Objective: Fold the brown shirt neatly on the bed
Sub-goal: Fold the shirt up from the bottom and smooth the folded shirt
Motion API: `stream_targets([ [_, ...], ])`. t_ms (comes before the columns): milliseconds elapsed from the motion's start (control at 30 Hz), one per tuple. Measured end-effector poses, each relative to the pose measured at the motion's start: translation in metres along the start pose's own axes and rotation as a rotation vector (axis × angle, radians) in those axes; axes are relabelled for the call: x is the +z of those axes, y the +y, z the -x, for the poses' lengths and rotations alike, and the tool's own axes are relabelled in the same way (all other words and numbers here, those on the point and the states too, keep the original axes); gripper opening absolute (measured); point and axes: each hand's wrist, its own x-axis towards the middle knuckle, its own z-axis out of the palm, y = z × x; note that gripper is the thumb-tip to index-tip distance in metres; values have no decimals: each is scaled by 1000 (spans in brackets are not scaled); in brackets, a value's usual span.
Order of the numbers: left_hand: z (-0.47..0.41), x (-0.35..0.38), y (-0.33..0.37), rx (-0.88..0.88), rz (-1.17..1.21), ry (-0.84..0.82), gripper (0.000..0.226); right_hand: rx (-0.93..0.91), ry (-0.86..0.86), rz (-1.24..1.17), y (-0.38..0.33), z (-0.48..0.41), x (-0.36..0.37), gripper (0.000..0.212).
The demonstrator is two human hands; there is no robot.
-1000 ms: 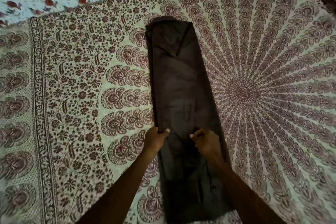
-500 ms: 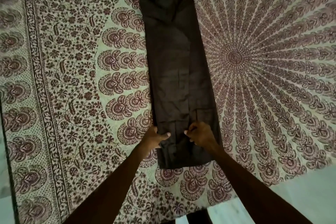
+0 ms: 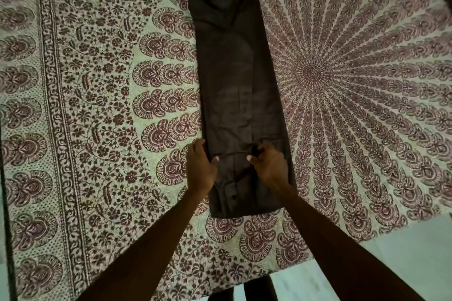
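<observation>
The single head view looks steeply down, close over the bed point(image 3: 97, 105), facing forward.

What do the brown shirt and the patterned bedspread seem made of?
The shirt: thin woven cloth, perhaps cotton, matte; it lies flat with soft creases and no shine. The bedspread: thin printed cloth, cotton-like, matte; the maroon pattern sits flat on a pale ground, no pile. Fibres cannot be confirmed.

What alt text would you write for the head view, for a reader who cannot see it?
A person's left hand and right hand grip a brown shirt, already folded into a long narrow strip, near its lower end. The left hand holds the left edge and the right hand pinches fabric further right. The shirt lies flat on a bed cover printed with a maroon mandala pattern.
</observation>
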Motion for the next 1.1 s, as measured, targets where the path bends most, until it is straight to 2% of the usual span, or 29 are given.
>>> stream_targets([
  [100, -30, -6, 11, 203, -182, -12, 62, -209, 113, 56, -19, -13, -8, 36],
  [233, -79, -7, 30, 439, -469, -57, 68, -429, 144, 333, -55, -49, -15, 45],
  [333, -121, -10, 48, 478, -563, -44, 70, -531, 119, 417, -72, -85, -12, 55],
  [533, -230, -21, 77, 505, -648, -46, 69, -663, 103, 466, -125, -177, -21, 59],
  [633, -285, -29, 94, 504, -671, -41, 75, -669, 98, 475, -154, -223, -24, 62],
  [767, -344, -31, 108, 504, -726, -99, 75, -577, 76, 469, -170, -267, -21, 71],
  [967, -392, -23, 124, 555, -821, -206, 77, -510, 182, 433, -175, -293, -19, 73],
  [1033, -400, -25, 130, 586, -762, -215, 70, -494, 235, 402, -178, -297, -18, 72],
  [1100, -405, -34, 136, 666, -592, -75, 57, -516, 293, 382, -181, -300, -18, 69],
])
